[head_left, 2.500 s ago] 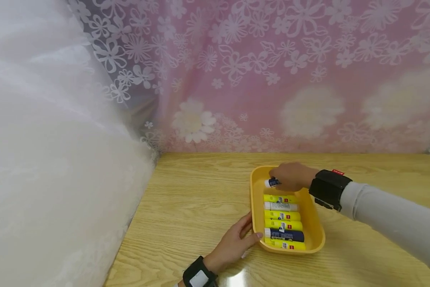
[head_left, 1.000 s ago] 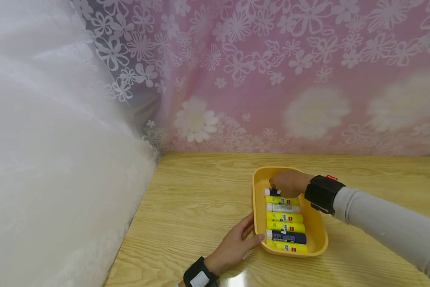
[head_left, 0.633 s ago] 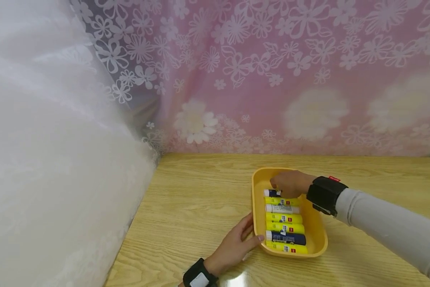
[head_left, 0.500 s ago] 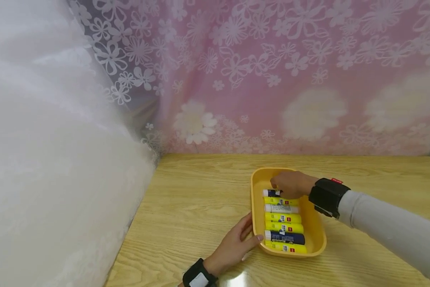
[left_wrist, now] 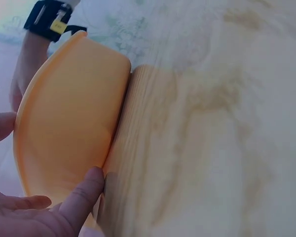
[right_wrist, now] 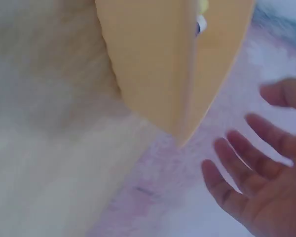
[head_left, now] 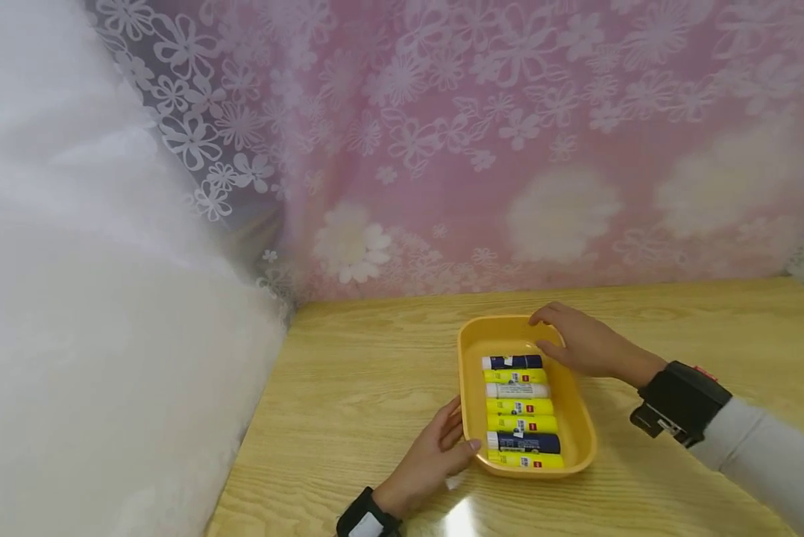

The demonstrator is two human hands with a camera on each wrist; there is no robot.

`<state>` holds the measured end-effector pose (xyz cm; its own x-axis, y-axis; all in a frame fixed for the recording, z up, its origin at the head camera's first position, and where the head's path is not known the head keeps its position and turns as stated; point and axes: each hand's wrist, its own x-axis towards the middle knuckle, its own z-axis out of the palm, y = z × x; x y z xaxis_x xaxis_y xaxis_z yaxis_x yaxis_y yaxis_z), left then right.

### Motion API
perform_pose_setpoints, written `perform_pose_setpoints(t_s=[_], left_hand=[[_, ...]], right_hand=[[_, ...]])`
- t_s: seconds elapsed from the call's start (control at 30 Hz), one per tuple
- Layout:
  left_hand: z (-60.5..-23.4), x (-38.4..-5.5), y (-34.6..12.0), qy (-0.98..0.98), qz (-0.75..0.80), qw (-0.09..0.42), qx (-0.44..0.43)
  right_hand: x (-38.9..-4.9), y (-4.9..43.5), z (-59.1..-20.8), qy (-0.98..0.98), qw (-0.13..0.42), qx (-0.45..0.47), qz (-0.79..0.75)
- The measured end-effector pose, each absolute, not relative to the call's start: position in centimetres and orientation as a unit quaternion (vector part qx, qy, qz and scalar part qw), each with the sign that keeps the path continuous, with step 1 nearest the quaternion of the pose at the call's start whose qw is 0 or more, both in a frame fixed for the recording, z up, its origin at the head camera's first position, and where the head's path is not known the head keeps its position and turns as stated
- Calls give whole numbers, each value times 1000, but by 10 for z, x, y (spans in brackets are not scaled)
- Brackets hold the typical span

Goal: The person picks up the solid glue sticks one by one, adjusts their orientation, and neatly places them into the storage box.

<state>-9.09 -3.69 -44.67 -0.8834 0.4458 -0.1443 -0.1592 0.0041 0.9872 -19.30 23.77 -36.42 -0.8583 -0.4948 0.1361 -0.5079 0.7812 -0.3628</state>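
A yellow plastic tray [head_left: 579,425] holds several glue sticks in a row across its floor: yellow ones such as the yellow glue stick [head_left: 503,424], a white glue stick [head_left: 517,390], a navy glue stick [head_left: 536,444] near the front and another navy glue stick [head_left: 526,362] at the far end. My left hand [head_left: 432,456] holds the tray's left side, thumb over the rim and fingers against the outer wall, as the left wrist view shows. Over the tray's far right corner, my right hand [head_left: 586,344] has its fingers spread and nothing in them.
The tray stands on a wood-grain table [head_left: 355,373]. Behind the table hangs a pink flowered curtain [head_left: 456,201], and a white sheet [head_left: 107,335] drapes along the left side. Black bands with small cameras sit on both wrists.
My right hand lowered the far navy glue stick into the row, let it go, and drew back to the right with its fingers opened. The left hand stays at the tray's side.
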Motion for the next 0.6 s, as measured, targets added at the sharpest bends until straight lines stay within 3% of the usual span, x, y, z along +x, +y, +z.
perform_pose_setpoints(t_s=[0.2,0.47,0.6], left_hand=[[-451,-93,-38,643,724,227,101],[-449,-96,-38,635,726,242,106],[-445,-95,-39,634,727,241,108]], right_hand=[[-170,256,-385,-921,49,152,354],[-142,254,-406,-872,-68,46,482],[-142,250,-410,-860,-81,59,501]])
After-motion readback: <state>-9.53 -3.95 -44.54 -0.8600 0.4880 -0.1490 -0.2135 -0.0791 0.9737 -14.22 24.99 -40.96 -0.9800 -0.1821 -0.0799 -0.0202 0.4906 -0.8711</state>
